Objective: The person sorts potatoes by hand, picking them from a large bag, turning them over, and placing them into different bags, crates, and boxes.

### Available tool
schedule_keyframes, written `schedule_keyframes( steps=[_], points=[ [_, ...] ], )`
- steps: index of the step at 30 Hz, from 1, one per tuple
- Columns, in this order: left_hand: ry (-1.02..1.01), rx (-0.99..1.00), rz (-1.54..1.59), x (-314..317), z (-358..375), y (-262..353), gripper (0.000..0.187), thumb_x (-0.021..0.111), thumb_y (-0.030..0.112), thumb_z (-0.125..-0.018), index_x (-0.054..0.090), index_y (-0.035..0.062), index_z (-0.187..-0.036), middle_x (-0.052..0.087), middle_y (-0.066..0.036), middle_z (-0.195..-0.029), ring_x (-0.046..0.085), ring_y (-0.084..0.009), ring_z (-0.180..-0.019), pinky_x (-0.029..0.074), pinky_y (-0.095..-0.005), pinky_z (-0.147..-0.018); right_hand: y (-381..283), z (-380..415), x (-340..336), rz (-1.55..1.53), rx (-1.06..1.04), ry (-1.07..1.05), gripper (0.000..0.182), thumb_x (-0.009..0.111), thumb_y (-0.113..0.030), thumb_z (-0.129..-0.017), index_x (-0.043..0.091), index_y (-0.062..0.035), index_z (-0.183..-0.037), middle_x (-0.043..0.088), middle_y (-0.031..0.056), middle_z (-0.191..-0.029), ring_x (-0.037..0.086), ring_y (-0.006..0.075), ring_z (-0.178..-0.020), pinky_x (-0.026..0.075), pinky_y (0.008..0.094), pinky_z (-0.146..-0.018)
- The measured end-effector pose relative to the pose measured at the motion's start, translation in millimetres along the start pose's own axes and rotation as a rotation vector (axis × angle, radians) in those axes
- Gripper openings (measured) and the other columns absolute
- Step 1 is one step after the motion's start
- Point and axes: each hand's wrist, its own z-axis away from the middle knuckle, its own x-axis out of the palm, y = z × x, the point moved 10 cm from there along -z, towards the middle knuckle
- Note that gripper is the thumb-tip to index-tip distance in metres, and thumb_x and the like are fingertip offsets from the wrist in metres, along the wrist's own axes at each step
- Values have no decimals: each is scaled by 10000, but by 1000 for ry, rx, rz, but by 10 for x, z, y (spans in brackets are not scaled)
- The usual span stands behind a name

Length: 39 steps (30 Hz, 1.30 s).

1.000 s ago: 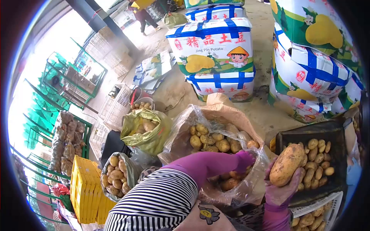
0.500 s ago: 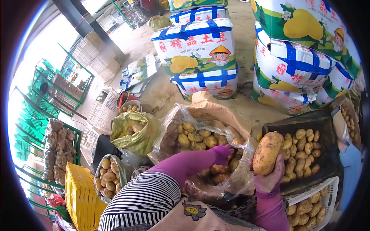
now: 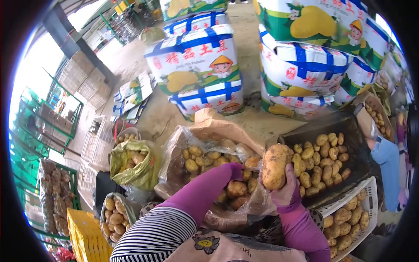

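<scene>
My right hand point(image 3: 286, 190) grips a large brown potato point(image 3: 276, 167) and holds it up at the right edge of an open cardboard box point(image 3: 218, 124). Clear plastic lines this box, and potatoes of mixed size point(image 3: 238, 188) lie inside. Over the box's middle, my left hand point(image 3: 236, 171), in purple, reaches down among the potatoes, its fingers mostly hidden. Right of the held potato, a black tray point(image 3: 301, 132) carries many small potatoes point(image 3: 323, 161).
A white crate point(image 3: 372, 198) of potatoes stands at lower right. On the left are a green sack point(image 3: 118, 163), another potato sack point(image 3: 107, 209) and yellow crates point(image 3: 87, 236). Printed potato cartons point(image 3: 192, 65) are stacked ahead. Another person's blue-clad leg point(image 3: 388, 170) shows at right.
The view has swung right, so everything sits further left. My right hand still holds the large potato, now slightly higher. My left hand stays over the box, its fingers less visible.
</scene>
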Motion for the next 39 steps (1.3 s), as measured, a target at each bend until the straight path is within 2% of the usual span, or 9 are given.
schedule_keyframes(
  steps=[3, 8, 12, 18, 21, 23, 27, 31, 39],
  points=[
    [48, 55, 150, 58, -65, -193, 645, 679, 253, -779, 434, 170, -1369, 445, -192, -1330, 513, -335, -1171, 456, -428, -964, 1, -70, -70, -28, 19, 3, 576, 463, -507, -919, 472, -46, -1265, 610, 133, -1072, 630, 270, -916, 537, 388, -766],
    [106, 7, 621, 109, 197, -835, 625, 664, 247, -802, 430, 179, -1377, 448, -187, -1346, 506, -319, -1195, 455, -430, -976, 218, -339, -548, 14, -49, -103, 561, 599, -145, -902, 333, -39, -1384, 525, 151, -1259, 562, 286, -1128, 456, 376, -961],
    [61, -111, 1381, -164, 1292, -600, 589, 638, 279, -860, 410, 165, -1391, 505, -163, -1321, 537, -265, -1171, 484, -425, -959, -33, -92, -19, -35, 0, -191, 507, 464, -392, -970, 399, -75, -1360, 519, 80, -1281, 528, 233, -1173, 461, 373, -961],
    [-27, 445, 1852, -984, 2153, 803, 547, 526, 422, -940, 410, 95, -1363, 587, -100, -1212, 628, -215, -961, 566, -329, -794, -52, 25, 171, -378, -9, -175, 611, 551, -586, -833, 530, -103, -1206, 582, 69, -1140, 548, 253, -1122, 463, 403, -946],
    [107, 546, 1796, -1204, 2262, 1494, 603, 508, 448, -934, 364, 94, -1401, 616, -113, -1105, 652, -230, -876, 571, -335, -640, -277, 219, 198, -480, -116, -179, 626, 536, -578, -843, 504, -97, -1242, 559, 81, -1193, 531, 229, -1147, 433, 411, -990],
    [187, 450, 1332, -1194, 2226, 1896, 584, 476, 437, -954, 352, 80, -1399, 608, -116, -1085, 630, -189, -820, 544, -298, -624, -808, 590, 127, 764, -780, 65, 613, 675, -408, -799, 455, -70, -1261, 545, 99, -1228, 549, 221, -1127, 398, 396, -1027],
    [265, 392, 536, -1109, 2479, 2928, 591, 444, 402, -971, 299, 53, -1425, 588, -110, -1017, 587, -143, -746, 511, -269, -635, -1440, 1343, -7, 924, -1050, 275, 795, 847, -235, -658, 382, -41, -1272, 559, 100, -1204, 589, 217, -1072, 415, 381, -1009],
    [388, 936, 229, -941, 2597, 3579, 517, 502, 147, -940, 345, 35, -1420, 598, -93, -1151, 588, -130, -892, 501, -277, -786, -1945, 2214, -279, 1082, -1285, 448, 862, 845, -267, -640, 370, -42, -1323, 562, 129, -1204, 564, 243, -1127, 439, 431, -976],
    [289, 263, 739, -825, 2008, 1588, 460, 483, 280, -966, 425, 49, -1360, 609, -93, -1156, 598, -166, -960, 485, -269, -810, -2560, 3949, -2693, 462, -1148, 613, 635, 466, -487, -878, 415, -67, -1351, 500, 147, -1329, 450, 324, -1260, 320, 525, -1075]
  ],
)
